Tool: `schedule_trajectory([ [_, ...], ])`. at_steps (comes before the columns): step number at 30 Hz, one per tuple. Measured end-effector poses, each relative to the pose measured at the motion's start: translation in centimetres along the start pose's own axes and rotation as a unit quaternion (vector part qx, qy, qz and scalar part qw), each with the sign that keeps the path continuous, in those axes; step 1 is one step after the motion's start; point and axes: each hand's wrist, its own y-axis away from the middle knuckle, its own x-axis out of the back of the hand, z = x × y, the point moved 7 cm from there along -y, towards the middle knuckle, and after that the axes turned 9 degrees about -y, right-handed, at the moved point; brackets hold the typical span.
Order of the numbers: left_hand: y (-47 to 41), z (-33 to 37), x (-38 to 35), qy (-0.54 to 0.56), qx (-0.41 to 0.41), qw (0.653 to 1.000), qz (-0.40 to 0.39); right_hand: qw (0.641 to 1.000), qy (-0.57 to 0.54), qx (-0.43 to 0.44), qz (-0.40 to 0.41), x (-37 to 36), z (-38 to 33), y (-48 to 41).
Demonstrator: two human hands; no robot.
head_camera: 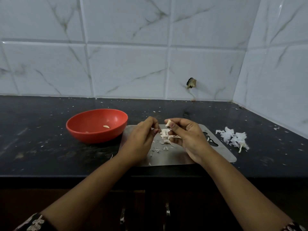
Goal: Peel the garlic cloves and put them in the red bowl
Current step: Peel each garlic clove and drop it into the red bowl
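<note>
**Garlic clove held above the steel board**

Head view. I see the right hand (186,136) pinching a garlic clove (168,122) between thumb and fingertips, above the steel board (175,155) at the countertop's (33,147) front edge. The left hand (143,135) is curled; whether it holds anything I cannot tell. The red bowl (93,137), left of the board, holds one peeled clove (106,126).

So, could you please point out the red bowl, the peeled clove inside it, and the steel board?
red bowl (96,136), head view, front outer wall.
peeled clove (106,126), head view, its middle.
steel board (223,154), head view, bare near-right corner.
</note>
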Motion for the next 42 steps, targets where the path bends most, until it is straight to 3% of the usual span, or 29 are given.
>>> schedule_trajectory([
  [10,0.4,-0.4,0.7,0.012,0.052,0.998,0.031,0.999,0.017,-0.018,-0.025,-0.2,0.5,-0.1],
  [16,0.5,-0.7,0.9,-0.010,0.071,0.996,0.052,0.997,0.061,0.024,-0.037,-0.6,0.3,0.0],
  [25,0.4,-1.0,0.7,-0.055,0.089,0.994,0.021,0.986,0.132,0.093,-0.041,-0.8,0.1,0.1],
  [42,0.3,-1.6,0.6,-0.060,0.149,0.987,-0.013,0.977,0.195,0.081,-0.036,-1.0,0.5,0.0],
])
